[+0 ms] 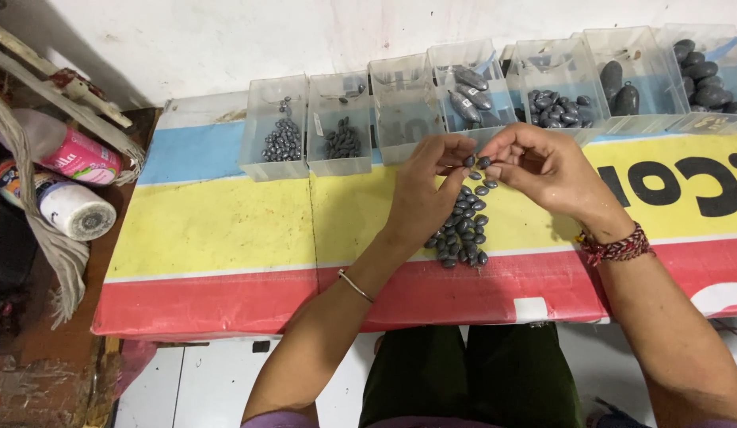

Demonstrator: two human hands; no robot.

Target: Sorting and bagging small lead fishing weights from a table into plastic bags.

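We count seven clear plastic bins [339,135]; one pile of dark grey oval lead sinkers [462,226]. Our left hand [425,190] and right hand [543,166] each pinch one sinker [469,161].

Banner [226,230] spread flat over the table: a blue band at the back, a wide yellow one in the middle, red along the front edge, black lettering far right. Off to the left, two bottles lie on their sides. The pink bottle [75,156] has a white label. Just in front, the white bottle [71,208] with a grey cap.
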